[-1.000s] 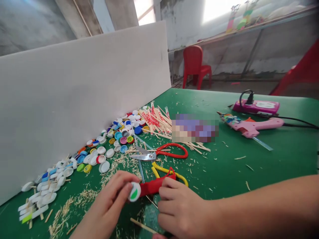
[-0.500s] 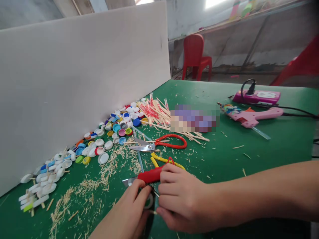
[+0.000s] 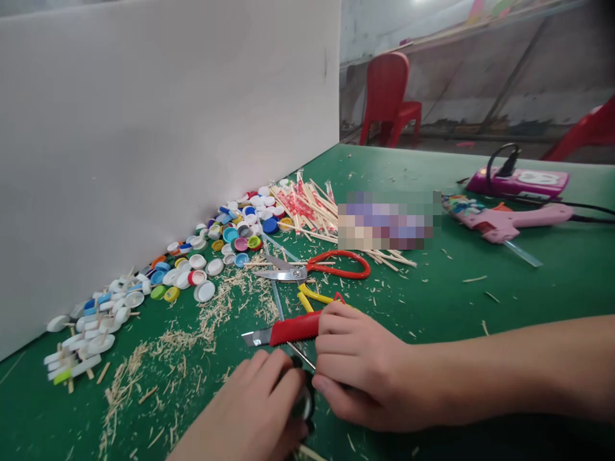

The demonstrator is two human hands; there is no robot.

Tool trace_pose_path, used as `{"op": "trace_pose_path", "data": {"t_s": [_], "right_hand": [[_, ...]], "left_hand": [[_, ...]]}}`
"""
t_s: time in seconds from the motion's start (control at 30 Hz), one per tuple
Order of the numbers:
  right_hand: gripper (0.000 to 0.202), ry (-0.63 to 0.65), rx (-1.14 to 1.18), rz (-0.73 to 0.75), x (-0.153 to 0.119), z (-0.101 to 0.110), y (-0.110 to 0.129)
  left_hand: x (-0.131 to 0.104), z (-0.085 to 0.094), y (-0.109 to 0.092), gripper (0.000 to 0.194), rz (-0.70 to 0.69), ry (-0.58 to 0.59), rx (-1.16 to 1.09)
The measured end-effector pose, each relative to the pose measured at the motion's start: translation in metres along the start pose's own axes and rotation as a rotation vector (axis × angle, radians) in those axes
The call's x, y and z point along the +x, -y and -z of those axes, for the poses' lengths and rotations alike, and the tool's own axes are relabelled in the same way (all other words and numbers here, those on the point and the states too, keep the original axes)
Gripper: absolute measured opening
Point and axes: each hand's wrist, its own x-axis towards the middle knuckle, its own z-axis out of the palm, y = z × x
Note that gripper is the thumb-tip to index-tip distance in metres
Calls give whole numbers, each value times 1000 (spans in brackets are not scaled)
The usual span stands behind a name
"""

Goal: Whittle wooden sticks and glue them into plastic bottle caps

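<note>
My left hand point(image 3: 252, 400) is closed around a small round thing with a dark rim and pale middle point(image 3: 303, 404), mostly hidden by the fingers. My right hand point(image 3: 368, 371) is curled close beside it, with a thin metal rod point(image 3: 302, 356) running out from its fingers; the rod's other end is hidden. Just beyond both hands lies a red utility knife point(image 3: 295, 328), its blade out to the left and its handle partly behind my right fingers. A yellow-handled tool point(image 3: 317, 294) lies behind the knife. Farther back are red-handled scissors point(image 3: 336, 264), blades spread.
Bottle caps point(image 3: 206, 291) heap along the white board point(image 3: 168, 128), with joined caps and sticks point(image 3: 86, 346) at left. Shavings point(image 3: 168, 339) litter the green table point(image 3: 519, 384). Wooden sticks point(image 3: 312, 208) lie behind. A pink glue gun point(image 3: 509, 221) and purple power strip point(image 3: 519, 182) are at right.
My hands have drawn slightly apart and more of the metal rod shows. A thin stick between my fingers is no longer there. The view has shifted slightly; knife and scissors stay put.
</note>
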Motion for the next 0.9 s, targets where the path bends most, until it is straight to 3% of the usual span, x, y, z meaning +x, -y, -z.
{"op": "trace_pose_path", "data": {"t_s": [0.23, 0.53, 0.67, 0.9], "right_hand": [[22, -56, -62, -23, 12, 8, -11], [15, -39, -206, -237, 24, 25, -57], [15, -24, -262, -268, 25, 28, -66], [16, 22, -217, -231, 23, 25, -69]], "left_hand": [[5, 2, -8, 27, 63, -29, 18], [9, -16, 1, 18, 0, -166, 29], [11, -11, 0, 21, -1, -124, 41], [10, 12, -4, 9, 13, -18, -50]]}}
